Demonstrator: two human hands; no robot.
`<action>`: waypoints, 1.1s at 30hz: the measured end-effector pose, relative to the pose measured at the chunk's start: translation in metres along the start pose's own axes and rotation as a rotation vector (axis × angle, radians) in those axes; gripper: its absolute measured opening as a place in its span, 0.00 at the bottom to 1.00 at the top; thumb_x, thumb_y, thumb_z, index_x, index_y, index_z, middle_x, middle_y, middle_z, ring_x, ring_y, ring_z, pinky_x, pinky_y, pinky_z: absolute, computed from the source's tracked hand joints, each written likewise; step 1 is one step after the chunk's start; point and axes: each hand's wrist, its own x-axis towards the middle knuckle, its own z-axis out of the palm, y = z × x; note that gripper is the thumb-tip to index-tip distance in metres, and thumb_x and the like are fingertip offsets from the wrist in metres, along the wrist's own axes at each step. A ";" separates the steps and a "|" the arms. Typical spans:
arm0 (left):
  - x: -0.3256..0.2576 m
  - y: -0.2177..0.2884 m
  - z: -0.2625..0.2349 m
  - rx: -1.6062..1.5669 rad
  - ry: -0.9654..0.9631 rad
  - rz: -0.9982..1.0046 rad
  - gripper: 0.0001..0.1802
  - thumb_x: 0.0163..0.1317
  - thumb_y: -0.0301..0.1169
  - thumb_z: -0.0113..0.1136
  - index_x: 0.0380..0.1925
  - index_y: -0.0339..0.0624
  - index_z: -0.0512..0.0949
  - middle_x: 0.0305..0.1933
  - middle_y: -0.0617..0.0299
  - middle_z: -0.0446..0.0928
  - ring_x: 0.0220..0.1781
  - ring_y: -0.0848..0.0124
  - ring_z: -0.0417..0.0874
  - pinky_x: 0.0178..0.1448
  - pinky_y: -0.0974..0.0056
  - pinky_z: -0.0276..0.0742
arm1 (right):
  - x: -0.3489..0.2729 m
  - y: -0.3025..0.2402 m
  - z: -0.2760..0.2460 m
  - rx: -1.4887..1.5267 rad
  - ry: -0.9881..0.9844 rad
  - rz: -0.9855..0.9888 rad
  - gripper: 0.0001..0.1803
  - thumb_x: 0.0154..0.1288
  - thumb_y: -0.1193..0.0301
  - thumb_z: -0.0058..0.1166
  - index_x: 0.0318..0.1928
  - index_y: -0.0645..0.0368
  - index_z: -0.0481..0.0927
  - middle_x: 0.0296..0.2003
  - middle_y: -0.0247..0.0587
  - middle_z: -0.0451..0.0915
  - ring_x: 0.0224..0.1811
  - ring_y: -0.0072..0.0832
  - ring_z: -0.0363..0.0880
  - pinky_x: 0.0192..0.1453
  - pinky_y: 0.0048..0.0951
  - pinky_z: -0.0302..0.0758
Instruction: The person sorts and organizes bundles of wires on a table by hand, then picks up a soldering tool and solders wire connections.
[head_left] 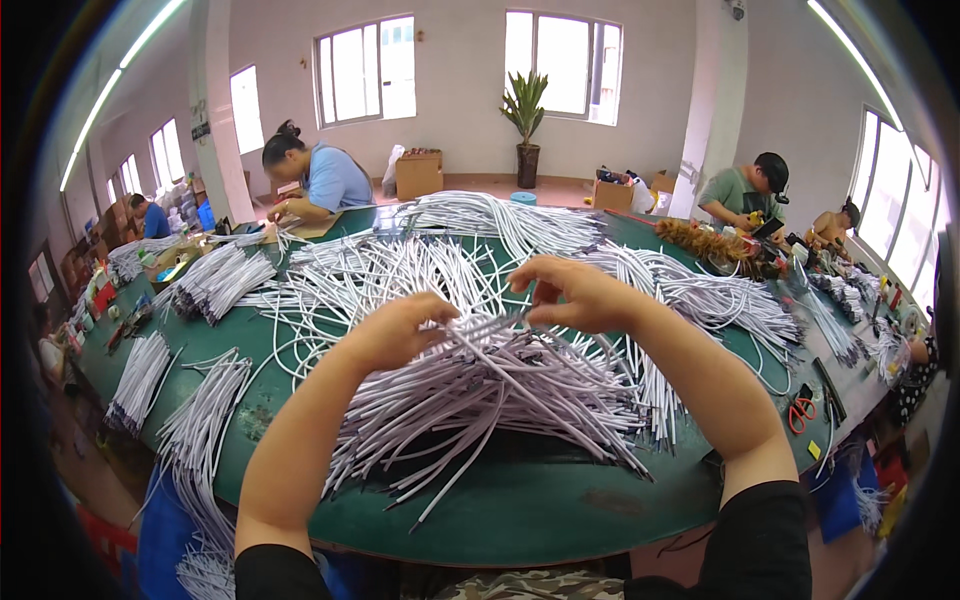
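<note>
Above a large heap of white cables [460, 400] on the green table, my hands face each other at mid-height. My left hand [400, 330] is closed, its fingers pinching a few white cables [485, 328] that stretch across the gap between my hands. At the other side my right hand [580, 296] has its thumb and curled fingers closed at the cable ends, index finger raised. The fingertips partly hide the exact grip. Dark tips show on many cables of the heap.
More cable bundles lie on the green table [560, 510], left [205, 410] and far. Orange-handled scissors [801, 410] and a black bar [829, 388] lie at right. Co-workers sit across the table, one in a blue shirt [340, 180], one in green [728, 190].
</note>
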 end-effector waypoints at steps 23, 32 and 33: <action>0.044 0.055 0.041 0.040 0.087 0.066 0.08 0.54 0.22 0.67 0.35 0.37 0.82 0.38 0.55 0.79 0.41 0.56 0.81 0.46 0.59 0.77 | -0.021 -0.001 0.013 -0.212 0.153 -0.087 0.07 0.64 0.69 0.55 0.39 0.55 0.83 0.40 0.38 0.80 0.44 0.40 0.81 0.46 0.38 0.77; 0.046 0.046 0.048 -0.051 0.405 -0.052 0.08 0.56 0.23 0.67 0.37 0.34 0.82 0.36 0.53 0.79 0.38 0.62 0.82 0.45 0.61 0.76 | -0.017 0.041 -0.021 -0.476 0.344 -0.192 0.06 0.60 0.72 0.56 0.38 0.52 0.82 0.37 0.37 0.80 0.45 0.40 0.80 0.47 0.41 0.77; 0.044 0.057 0.060 -0.110 0.298 -0.097 0.11 0.56 0.25 0.68 0.39 0.35 0.82 0.37 0.53 0.80 0.40 0.62 0.82 0.48 0.60 0.76 | -0.023 0.040 -0.010 -0.479 0.042 0.022 0.11 0.60 0.64 0.60 0.41 0.54 0.83 0.42 0.39 0.82 0.49 0.42 0.79 0.54 0.42 0.76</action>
